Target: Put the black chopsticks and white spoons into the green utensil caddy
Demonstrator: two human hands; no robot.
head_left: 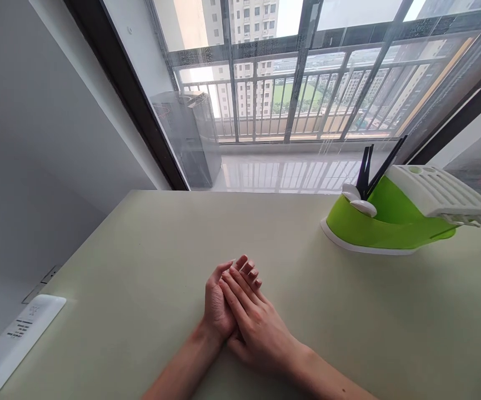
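Note:
My left hand (216, 308) rests palm up on the pale green table, its fingers loosely curled upward. Across its palm lies my right hand (261, 328), back side up, with fingers stretched out and close together. The two hands touch each other, and I see no object in either. Most of the left palm is hidden beneath the right fingers.
The table (161, 244) ends at a window. To the right stands a green and white boat-shaped holder (390, 233) with black chopsticks (364, 172) in it. A white power strip (24, 344) lies along the left edge. A grey cabinet (194, 139) stands behind the glass.

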